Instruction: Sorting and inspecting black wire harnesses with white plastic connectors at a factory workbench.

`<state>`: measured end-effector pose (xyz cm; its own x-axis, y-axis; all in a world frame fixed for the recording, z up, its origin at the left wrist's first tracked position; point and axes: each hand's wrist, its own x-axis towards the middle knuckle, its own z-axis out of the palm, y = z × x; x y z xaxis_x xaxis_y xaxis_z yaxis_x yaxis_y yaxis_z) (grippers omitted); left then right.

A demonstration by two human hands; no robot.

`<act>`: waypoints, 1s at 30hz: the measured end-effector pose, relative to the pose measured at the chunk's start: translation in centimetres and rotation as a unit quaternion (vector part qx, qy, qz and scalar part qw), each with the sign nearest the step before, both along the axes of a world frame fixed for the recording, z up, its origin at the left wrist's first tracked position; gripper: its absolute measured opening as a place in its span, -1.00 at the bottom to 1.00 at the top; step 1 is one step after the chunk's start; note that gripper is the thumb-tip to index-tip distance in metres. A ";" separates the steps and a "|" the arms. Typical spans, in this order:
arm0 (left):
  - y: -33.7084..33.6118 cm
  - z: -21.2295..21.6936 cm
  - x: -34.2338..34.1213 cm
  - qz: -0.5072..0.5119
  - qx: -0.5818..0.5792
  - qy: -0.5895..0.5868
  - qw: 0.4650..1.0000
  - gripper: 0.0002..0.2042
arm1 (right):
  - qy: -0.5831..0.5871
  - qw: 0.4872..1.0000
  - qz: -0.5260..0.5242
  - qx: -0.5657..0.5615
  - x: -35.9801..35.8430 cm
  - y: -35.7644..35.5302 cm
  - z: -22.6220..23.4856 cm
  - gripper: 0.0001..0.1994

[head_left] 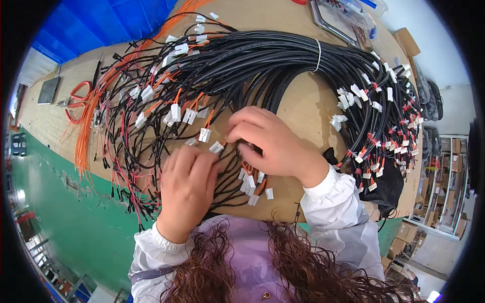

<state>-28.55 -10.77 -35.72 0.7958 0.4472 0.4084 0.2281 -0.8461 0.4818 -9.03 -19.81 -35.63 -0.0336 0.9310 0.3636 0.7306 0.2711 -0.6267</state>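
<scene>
Between my two hands, at the middle of the table, lies a white connector (216, 147) on a wire lead. My right hand (273, 141) is closed, thumb and fingers pinched around a black cable end just right of that connector. Curled fingers of my left hand (186, 174) press together just below and left of it; what they hold is hidden. A second white connector (204, 135) with orange wires sits right above. Beneath my right hand, several white connectors (248, 184) hang from black leads toward the table's near edge.
A thick bundle of black cables (262, 48) arches across the table, bound by a white tie (319, 54). Its right end carries many white connectors. Orange wires (88, 136), red-handled scissors (76, 105) and a dark flat box (49, 91) lie left. A blue bin (96, 25) stands behind.
</scene>
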 end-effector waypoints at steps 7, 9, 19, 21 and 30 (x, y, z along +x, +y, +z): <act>-1.0 0.3 0.8 0.066 -0.051 0.008 0.996 -0.86 | 0.012 0.999 0.023 -0.027 0.8 -0.2 0.1 -0.88; -1.3 0.3 1.3 0.071 -0.069 0.020 0.995 -0.84 | -0.006 0.999 0.043 -0.026 1.1 -0.1 0.3 -0.89; -1.3 0.2 1.0 0.007 -0.084 -0.006 0.996 -0.79 | 0.031 0.997 0.004 -0.067 0.3 0.0 0.9 -0.93; -1.4 0.1 0.0 0.041 -0.012 -0.002 0.999 -0.78 | -0.084 0.993 -0.007 -0.080 -0.2 0.0 1.1 -0.87; -0.8 0.3 0.0 0.203 0.001 0.076 0.976 -0.78 | -0.106 0.993 -0.025 0.043 -0.6 0.2 0.9 -0.85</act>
<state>-28.57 -11.53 -35.39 0.6046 0.7378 0.3001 0.6135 -0.6717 0.4153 -9.62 -19.64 -34.72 -0.0721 0.8990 0.4321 0.8581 0.2767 -0.4325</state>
